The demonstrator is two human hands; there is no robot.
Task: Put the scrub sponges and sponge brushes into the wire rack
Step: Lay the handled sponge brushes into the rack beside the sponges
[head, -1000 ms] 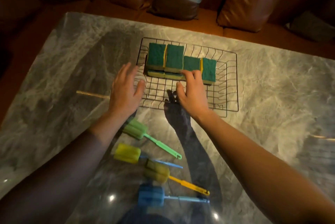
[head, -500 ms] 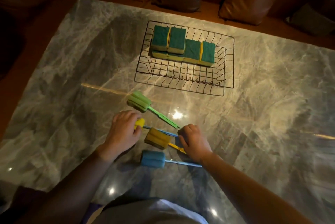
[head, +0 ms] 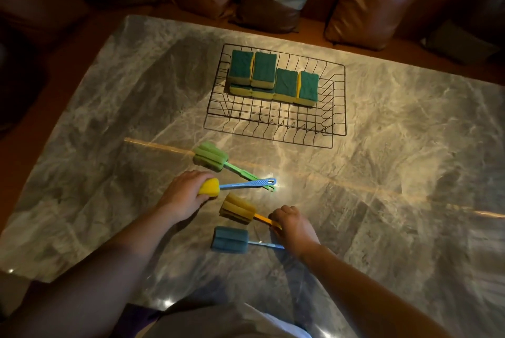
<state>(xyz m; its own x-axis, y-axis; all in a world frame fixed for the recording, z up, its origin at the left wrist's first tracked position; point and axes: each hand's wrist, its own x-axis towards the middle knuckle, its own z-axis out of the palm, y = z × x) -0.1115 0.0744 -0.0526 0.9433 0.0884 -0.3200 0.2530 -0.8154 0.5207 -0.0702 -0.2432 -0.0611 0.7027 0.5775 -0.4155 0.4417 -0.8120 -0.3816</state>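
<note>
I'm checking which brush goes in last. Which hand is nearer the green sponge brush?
Left. The left hand grips the yellow sponge brush just below the green sponge brush; the right hand is farther down, on the orange-handled brush.

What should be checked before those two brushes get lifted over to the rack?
1. Left hand closed on the yellow sponge brush: ok.
2. Right hand gripping the orange-handled brush: ok, fingers on the handle.
3. Free space in the wire rack: ok, front half bare.
4. Scrub sponges already inside: ok.
5. Blue handle crosses the green brush handle: not ok, may drag it.
6. Blue brush clear of the right hand: cannot tell.
</note>
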